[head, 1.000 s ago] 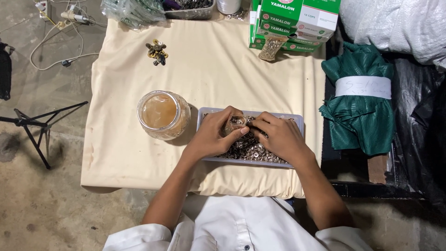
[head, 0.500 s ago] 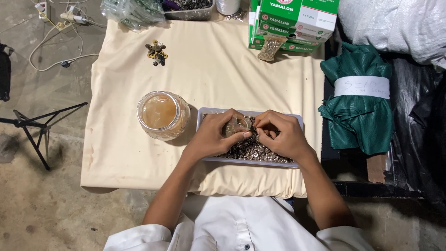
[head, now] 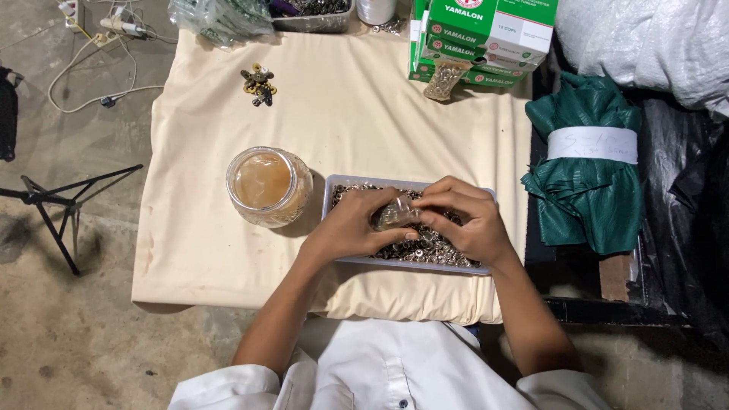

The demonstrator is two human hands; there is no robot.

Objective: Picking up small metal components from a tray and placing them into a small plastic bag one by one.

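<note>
A shallow grey tray point(head: 332, 188) full of small metal fasteners point(head: 425, 247) lies on the cream cloth in front of me. Both my hands hover over it. My left hand point(head: 353, 226) and my right hand point(head: 465, 220) together pinch a small clear plastic bag point(head: 395, 216) holding a few fasteners, just above the pile. A glass jar point(head: 267, 186) with a pale amber inside stands just left of the tray.
The cream-covered table point(head: 342, 106) carries a small cluster of brass parts point(head: 259, 82) at the back left, and green boxes point(head: 478, 38) and bags of parts at the far edge. A rolled green cloth point(head: 588, 171) lies to the right. A black tripod point(head: 61, 205) and cables sit on the floor at left.
My hands have risen slightly off the pile and drawn together, now holding the small bag between their fingertips. Nothing else on the table has moved.
</note>
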